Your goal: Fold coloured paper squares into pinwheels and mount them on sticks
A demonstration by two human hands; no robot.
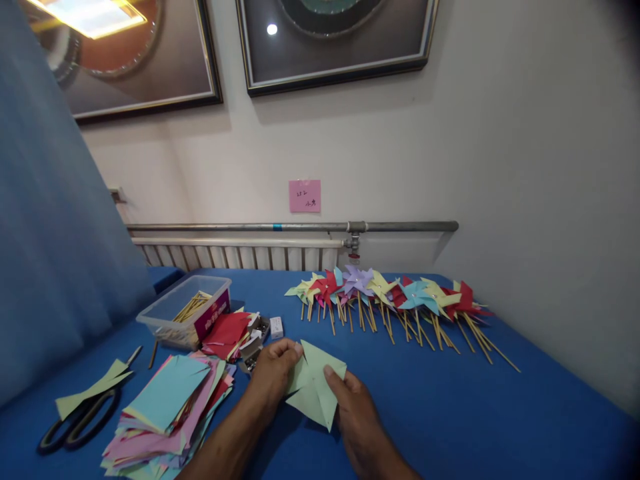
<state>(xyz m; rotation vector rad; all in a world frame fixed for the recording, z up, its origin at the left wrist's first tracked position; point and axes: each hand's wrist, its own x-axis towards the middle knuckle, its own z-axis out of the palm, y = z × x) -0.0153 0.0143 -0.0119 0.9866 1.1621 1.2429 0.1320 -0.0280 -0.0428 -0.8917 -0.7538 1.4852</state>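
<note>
Between my hands is a light green paper square (316, 385), cut in from its corners and held just above the blue table. My left hand (276, 365) pinches its left side between thumb and fingers. On the right edge, my right hand (354, 400) grips it with the thumb on top and the fingers beneath. A small mark shows near the paper's middle. Just beyond my left hand are small open boxes of metal pins (251, 360) and a little white box (276, 327).
Finished paper pinwheels (358, 280) on sticks lie in a row at the back right. A clear plastic box (220, 293) holds sticks. Stacked coloured paper (167, 393), red paper (226, 333) and black-handled scissors (93, 420) under a green paper piece lie left.
</note>
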